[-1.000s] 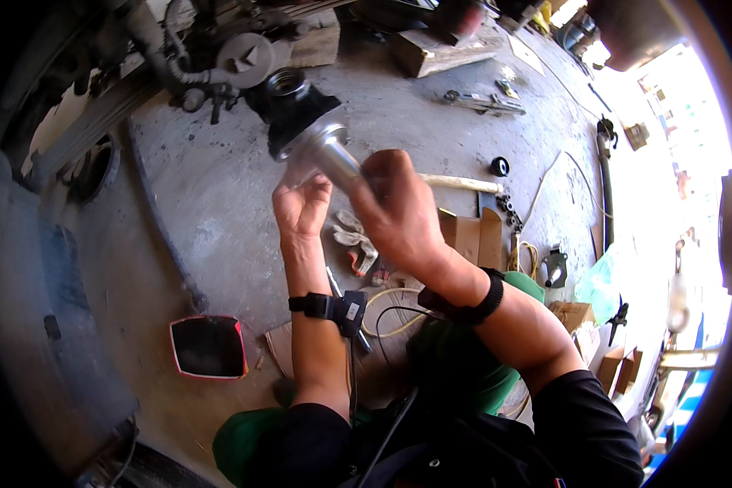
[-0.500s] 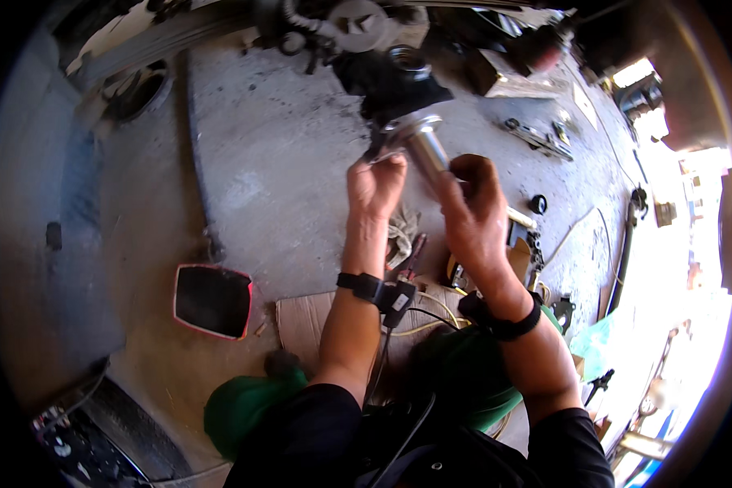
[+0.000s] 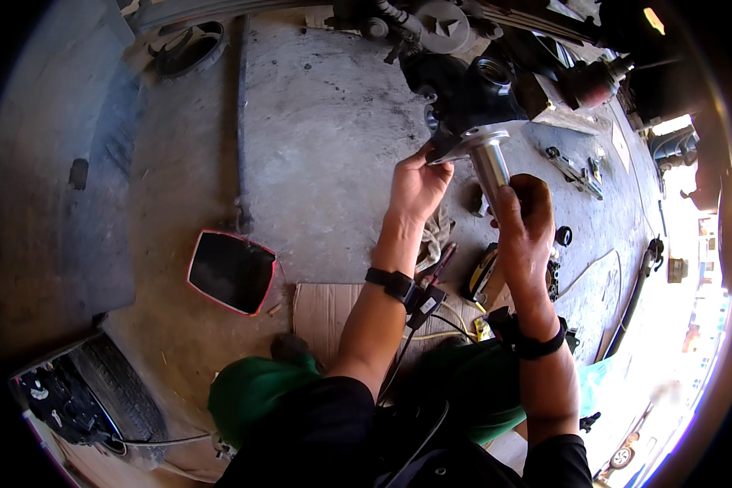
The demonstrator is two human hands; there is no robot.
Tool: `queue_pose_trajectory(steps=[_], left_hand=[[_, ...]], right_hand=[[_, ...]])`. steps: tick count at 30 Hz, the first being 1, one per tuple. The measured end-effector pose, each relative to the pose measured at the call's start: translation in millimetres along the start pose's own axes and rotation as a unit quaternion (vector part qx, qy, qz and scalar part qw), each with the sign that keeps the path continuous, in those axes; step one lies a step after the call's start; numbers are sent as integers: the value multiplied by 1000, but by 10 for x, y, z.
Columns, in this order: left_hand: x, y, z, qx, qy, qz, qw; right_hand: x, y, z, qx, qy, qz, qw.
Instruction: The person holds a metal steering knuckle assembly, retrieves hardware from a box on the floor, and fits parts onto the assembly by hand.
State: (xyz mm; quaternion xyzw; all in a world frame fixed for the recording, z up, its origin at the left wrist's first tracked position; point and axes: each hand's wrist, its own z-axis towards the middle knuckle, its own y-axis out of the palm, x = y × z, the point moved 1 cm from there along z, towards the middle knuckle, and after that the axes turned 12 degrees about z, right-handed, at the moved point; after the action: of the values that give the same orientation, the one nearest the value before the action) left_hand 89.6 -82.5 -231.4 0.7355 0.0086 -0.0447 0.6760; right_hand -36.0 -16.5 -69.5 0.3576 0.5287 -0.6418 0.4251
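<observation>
Out in front of me is a black cast steering knuckle [image 3: 473,102] with a bright, smooth metal spindle [image 3: 490,165] pointing down toward me. A round threaded opening shows at its far end. My left hand [image 3: 419,189] pinches the edge of the flange at the spindle's base, fingertips partly hidden beneath it. Around the spindle's lower end, the fingers of my right hand [image 3: 525,215] are closed. Just below the knuckle, a grey work glove or rag [image 3: 436,236] lies on the floor beside a red-handled tool [image 3: 443,260].
A red-rimmed black tray [image 3: 232,272] sits at left, near flattened cardboard [image 3: 325,313]. Dark vehicle parts with a ribbed hose [image 3: 398,15] lie across the far side. At right are a metal tool [image 3: 575,172], a black ring [image 3: 564,236] and a cable. A tyre [image 3: 126,386] stands lower left.
My view has turned, so the scene sits differently in the picture. Both hands keep their hold on the knuckle, whose far end has swung to the right.
</observation>
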Motion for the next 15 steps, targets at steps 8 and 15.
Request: queue_pose_trajectory(steps=[8,15], left_hand=[[-82,-26,140,-47,-25,51,997],[-10,-118,133,-66,-84,148,983]], right_hand=[[-29,-8,-41,-5,11,44,999],[-70,24,-59,-13,21,47,999]])
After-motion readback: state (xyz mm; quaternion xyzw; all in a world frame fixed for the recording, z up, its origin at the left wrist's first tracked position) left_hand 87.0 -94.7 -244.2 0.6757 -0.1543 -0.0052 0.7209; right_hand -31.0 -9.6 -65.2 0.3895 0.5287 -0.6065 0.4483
